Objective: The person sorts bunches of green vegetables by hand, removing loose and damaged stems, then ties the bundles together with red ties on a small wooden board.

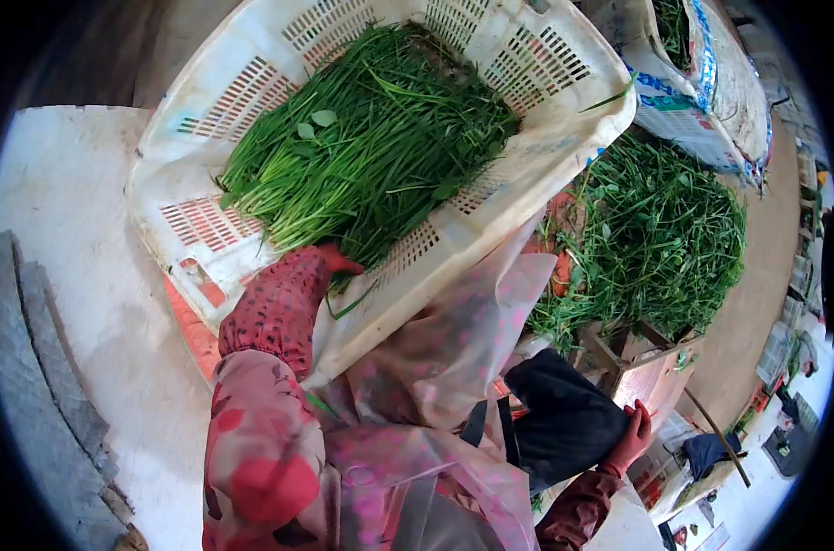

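A large white plastic crate (pixel 164 174) with slotted walls tilts in front of me. A thick bundle of long, thin, grass-like greens (pixel 371 138), chive-like in look, lies in it, paler at the near-left ends. My left hand (pixel 336 261), red-gloved below a dotted pink sleeve, is inside the crate against the bundle's near edge. One digit sticks out; the other fingers are hidden. At the lower right, my right hand (pixel 630 441), also red-gloved, rests beside my dark-clothed knee, close to a wooden box (pixel 660 390). Its fingers extend, with nothing visible in them.
A tangled heap of greens (pixel 660 239) lies right of the crate, above the wooden box. Behind it stands a white printed sack (pixel 734 101) holding more greens. A thin stick (pixel 715 432) leans at right. Grey sheeting (pixel 45 367) lies at far left. A clear apron (pixel 417 367) covers my lap.
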### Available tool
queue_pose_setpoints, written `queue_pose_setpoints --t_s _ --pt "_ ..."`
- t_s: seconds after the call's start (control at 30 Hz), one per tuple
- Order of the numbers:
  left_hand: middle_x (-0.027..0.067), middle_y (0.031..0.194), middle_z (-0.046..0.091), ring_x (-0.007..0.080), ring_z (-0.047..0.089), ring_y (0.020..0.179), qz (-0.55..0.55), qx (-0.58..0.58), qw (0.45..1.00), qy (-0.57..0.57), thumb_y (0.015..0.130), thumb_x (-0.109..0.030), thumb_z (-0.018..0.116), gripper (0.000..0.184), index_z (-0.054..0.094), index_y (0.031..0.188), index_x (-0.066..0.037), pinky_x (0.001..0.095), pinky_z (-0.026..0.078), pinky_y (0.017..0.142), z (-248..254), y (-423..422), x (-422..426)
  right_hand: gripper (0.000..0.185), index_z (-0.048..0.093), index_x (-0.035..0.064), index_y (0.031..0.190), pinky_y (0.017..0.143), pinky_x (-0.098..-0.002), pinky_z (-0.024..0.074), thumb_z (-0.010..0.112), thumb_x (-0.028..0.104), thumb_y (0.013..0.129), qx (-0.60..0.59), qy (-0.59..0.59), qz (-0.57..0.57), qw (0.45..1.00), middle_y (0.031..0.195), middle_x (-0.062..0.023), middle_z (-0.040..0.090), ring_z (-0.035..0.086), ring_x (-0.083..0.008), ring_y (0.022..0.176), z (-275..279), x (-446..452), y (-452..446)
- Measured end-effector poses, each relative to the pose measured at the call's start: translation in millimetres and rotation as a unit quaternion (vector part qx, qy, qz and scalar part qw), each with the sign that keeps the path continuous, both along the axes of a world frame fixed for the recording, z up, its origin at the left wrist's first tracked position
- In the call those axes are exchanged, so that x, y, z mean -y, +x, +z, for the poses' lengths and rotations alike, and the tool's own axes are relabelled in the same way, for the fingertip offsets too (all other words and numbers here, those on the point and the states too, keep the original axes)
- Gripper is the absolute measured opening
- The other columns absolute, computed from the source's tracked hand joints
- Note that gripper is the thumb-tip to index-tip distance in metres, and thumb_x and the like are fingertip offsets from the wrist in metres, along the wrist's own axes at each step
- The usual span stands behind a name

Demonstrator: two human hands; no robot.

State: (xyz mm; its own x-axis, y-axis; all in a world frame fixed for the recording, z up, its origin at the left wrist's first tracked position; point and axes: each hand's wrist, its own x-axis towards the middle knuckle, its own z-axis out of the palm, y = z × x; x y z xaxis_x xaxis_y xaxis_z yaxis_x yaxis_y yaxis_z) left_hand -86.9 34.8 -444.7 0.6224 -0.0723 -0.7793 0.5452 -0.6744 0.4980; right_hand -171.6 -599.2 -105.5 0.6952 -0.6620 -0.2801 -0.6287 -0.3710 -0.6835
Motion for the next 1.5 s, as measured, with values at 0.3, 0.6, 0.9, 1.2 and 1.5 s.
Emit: queue_pose_setpoints --t_s 0.3,0.6,0.9,1.2,1.5 --pt "0.0117 0.119 0.062 0.0231 0.059 0.106 0.147 -0.262 0.925 -0.232 0.061 -0.045 0.083 0.08 0.058 0.124 -0.004 0.0353 0.045 0.095 8.5 14.9 -4.8 0.027 0.06 -0.0011 0.116 0.085 -0.0282 0.0474 0.053 0.016 0.097 0.006 0.011 -0.004 1.0 0.104 -0.0097 0.064 0.061 -0.0164 0.09 2.1 -8.8 5.4" --pt "0.0101 0.102 0.07 0.0196 0.066 0.089 0.162 -0.267 0.924 -0.221 0.062 -0.04 0.084 0.064 0.067 0.111 -0.001 0.0331 0.05 0.085 99.3 38.4 27.3 0.026 0.06 -0.0018 0.114 0.083 -0.028 0.0484 0.054 0.016 0.096 0.016 -0.005 0.018 1.0 0.102 -0.0091 0.065 0.062 -0.017 0.089 -4.1 -0.3 4.7" --pt "0.0117 0.091 0.07 0.0193 0.065 0.079 0.178 -0.117 0.918 -0.335 0.075 -0.029 0.075 0.038 0.069 0.098 0.002 0.0332 0.053 0.074 184.6 61.4 48.7 0.024 0.061 -0.0002 0.113 0.085 -0.0281 0.0478 0.056 0.014 0.094 -0.018 0.008 0.049 0.999 0.106 -0.0087 0.064 0.062 -0.0169 0.093 5.0 -29.7 31.2" --pt "0.0118 0.093 0.068 0.0184 0.067 0.075 0.332 -0.216 0.775 -0.492 0.084 -0.033 0.069 0.039 0.062 0.108 -0.003 0.0303 0.056 0.065 370.9 73.3 91.1 0.058 0.047 0.0002 0.132 0.086 -0.034 0.0517 0.059 0.04 0.092 -0.016 0.401 0.251 0.881 0.113 -0.0134 0.063 0.063 -0.0212 0.099 58.7 -219.6 104.4" --pt "0.0055 0.111 0.064 0.0166 0.06 0.1 0.144 -0.06 0.772 -0.616 0.072 -0.022 0.081 0.057 0.059 0.122 -0.005 0.0339 0.047 0.091 390.3 -7.1 233.2 0.09 0.038 0.0059 0.141 0.104 -0.0458 0.0372 0.046 0.073 0.082 0.108 0.542 0.144 0.821 0.139 -0.0113 0.047 0.047 -0.0299 0.124 40.7 -188.0 86.1"
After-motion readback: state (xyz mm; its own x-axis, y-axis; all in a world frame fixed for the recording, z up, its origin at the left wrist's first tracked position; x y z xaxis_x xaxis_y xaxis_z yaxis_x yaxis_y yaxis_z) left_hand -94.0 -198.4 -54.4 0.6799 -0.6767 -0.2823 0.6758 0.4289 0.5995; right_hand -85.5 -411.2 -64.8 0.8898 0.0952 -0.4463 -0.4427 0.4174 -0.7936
